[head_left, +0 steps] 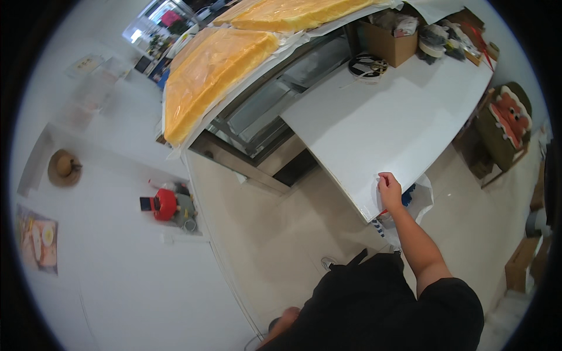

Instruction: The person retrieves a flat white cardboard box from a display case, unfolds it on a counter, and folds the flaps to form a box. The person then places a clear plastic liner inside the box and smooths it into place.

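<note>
The person's right hand [389, 190] pinches the near edge of a large white board [386, 120] close to its near corner, fingers closed on a thin film or sheet at that edge; the board lies flat on the counter and overhangs it toward the person; the step in hand looks like lifting or peeling at that corner, and the next move would call for a steady pull along the edge; the left hand is out of view; a cardboard box [389, 41] and a tape reel [367, 65] sit at the far edge; what lies under the board is hidden.
</note>
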